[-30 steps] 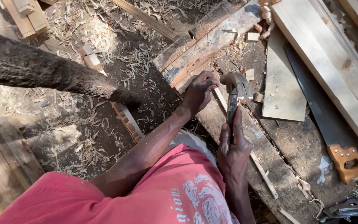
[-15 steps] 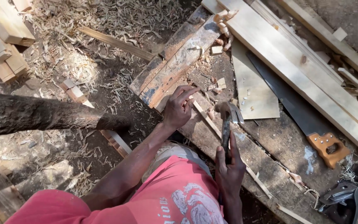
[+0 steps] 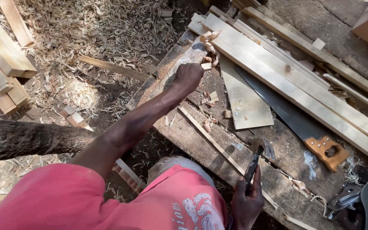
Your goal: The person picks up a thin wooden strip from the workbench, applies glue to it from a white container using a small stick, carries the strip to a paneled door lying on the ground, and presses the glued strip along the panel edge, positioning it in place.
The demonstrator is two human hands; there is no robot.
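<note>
On the far left, a stack of sawn timber offcuts [image 3: 3, 64] is cut off by the frame edge, with a thick bed of wood shavings [image 3: 94, 30] spread over the ground beside it. Below them a dark log [image 3: 26, 138] runs in from the left edge and disappears behind the person's red sleeve. There are no bins or boxes in view; everything lies loose on the ground or on the worn workbench [image 3: 201, 136].

The left hand [image 3: 188, 76] is reached out over the bench's far end, curled into a fist; what it presses or pinches, if anything, cannot be told. Just beyond it sit small pale wood chips [image 3: 209, 47]. A thin wooden strip [image 3: 209, 138] lies slanted along the bench top, near its front edge.

The right hand [image 3: 247, 203] is wrapped tight around the handle of a hammer [image 3: 256, 155], its head raised above the bench near the strip. Further right lie a flat pale board piece [image 3: 245, 100], long planks [image 3: 294, 81] and a handsaw [image 3: 303, 127] with an orange handle; its blade partly slips under the planks. At the lower right corner a dark metal tool [image 3: 350, 200] is cut off and hard to identify. The open bench surface between strip and saw is the freest room.
</note>
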